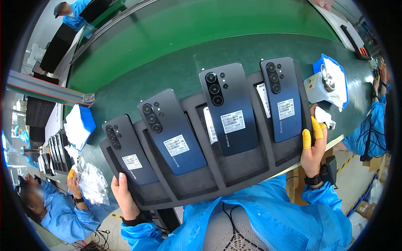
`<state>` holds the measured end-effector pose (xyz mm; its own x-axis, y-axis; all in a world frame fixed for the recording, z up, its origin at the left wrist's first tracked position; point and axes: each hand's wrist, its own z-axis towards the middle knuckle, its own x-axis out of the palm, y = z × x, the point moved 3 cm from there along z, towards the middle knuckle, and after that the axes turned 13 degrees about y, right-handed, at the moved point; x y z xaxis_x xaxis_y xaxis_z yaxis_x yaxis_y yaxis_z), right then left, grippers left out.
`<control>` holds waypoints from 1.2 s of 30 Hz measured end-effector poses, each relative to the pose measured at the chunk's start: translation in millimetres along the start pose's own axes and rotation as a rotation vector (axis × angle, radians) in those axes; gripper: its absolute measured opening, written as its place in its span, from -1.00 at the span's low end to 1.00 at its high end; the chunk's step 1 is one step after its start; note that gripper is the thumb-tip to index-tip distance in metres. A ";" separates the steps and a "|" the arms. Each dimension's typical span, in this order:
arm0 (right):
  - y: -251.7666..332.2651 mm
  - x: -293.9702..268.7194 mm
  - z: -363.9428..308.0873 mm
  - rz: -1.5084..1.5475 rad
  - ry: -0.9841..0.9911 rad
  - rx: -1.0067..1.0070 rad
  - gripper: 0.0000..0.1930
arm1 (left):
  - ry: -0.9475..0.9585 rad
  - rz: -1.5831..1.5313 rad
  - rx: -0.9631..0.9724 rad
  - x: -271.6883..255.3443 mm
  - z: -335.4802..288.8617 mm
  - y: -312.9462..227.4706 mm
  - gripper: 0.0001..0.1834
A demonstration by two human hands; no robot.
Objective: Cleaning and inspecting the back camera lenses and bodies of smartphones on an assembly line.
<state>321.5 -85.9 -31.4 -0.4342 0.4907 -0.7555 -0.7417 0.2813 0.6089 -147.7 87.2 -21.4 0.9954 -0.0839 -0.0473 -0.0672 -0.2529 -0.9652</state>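
A black foam tray (199,190) is held up in front of me, tilted, with my left hand (124,195) gripping its left end and my right hand (314,152) its right end. Yellow covers sit on some of my right fingertips. Several dark blue smartphones lie back side up in the tray's slots, camera lenses toward the far edge, each with a white label. The leftmost smartphone (136,169) is nearest my left hand, the rightmost smartphone (289,125) nearest my right. White printed slips (210,125) show partly beneath two of the phones.
Beneath the tray is a green workbench (176,75). Blue bins with white contents stand at the left (86,125) and right (343,79), the right one beside a white container (316,88). Clear plastic bags (92,184) lie near a co-worker (63,209) at the left.
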 end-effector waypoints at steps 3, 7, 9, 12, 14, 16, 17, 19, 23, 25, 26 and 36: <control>-1.2 0.4 0.0 0.017 0.003 0.002 -0.68 | 0.008 0.013 -0.007 -1.4 0.6 0.3 -0.67; -0.8 0.8 -0.5 0.009 -0.004 -0.007 -0.69 | -0.002 0.038 -0.005 -2.8 0.2 0.1 -0.66; -1.9 0.9 -0.9 -0.002 -0.015 -0.016 -0.69 | -0.004 0.039 -0.008 -4.0 0.1 1.4 -0.66; -2.3 -1.3 -1.9 -0.002 -0.039 -0.024 -0.69 | 0.033 0.018 0.003 -4.5 3.4 5.1 -0.67; 0.2 -4.2 -0.8 0.032 -0.048 -0.035 -0.67 | -0.025 0.030 0.024 -3.2 4.9 7.1 -0.68; 2.6 -3.2 1.4 0.000 -0.030 -0.038 -0.65 | 0.021 0.034 0.020 -3.6 4.2 6.1 -0.65; 4.7 -1.6 3.0 -0.001 -0.027 -0.063 -0.65 | -0.002 0.050 0.016 -6.8 2.0 6.7 -0.63; 5.4 -1.9 4.0 0.027 -0.027 -0.065 -0.65 | -0.041 0.076 -0.008 -8.8 0.8 5.6 -0.56; 5.2 -2.1 2.2 0.056 -0.039 -0.050 -0.65 | -0.082 0.055 -0.033 -10.2 0.8 9.2 -0.54; 4.6 -3.4 2.2 0.055 -0.047 -0.028 -0.65 | -0.100 0.111 -0.028 -13.1 4.2 11.2 -0.56; 4.5 -4.1 2.0 0.056 -0.052 -0.044 -0.65 | -0.093 0.119 -0.027 -12.9 4.6 11.3 -0.56; 1.3 -2.9 3.0 0.068 -0.046 -0.034 -0.63 | -0.085 0.073 -0.019 5.9 1.5 -1.8 -0.65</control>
<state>323.3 -84.5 -27.7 -0.4611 0.5452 -0.7001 -0.7284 0.2181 0.6496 -141.5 88.6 -20.3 0.9900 -0.0204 -0.1396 -0.1400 -0.2677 -0.9533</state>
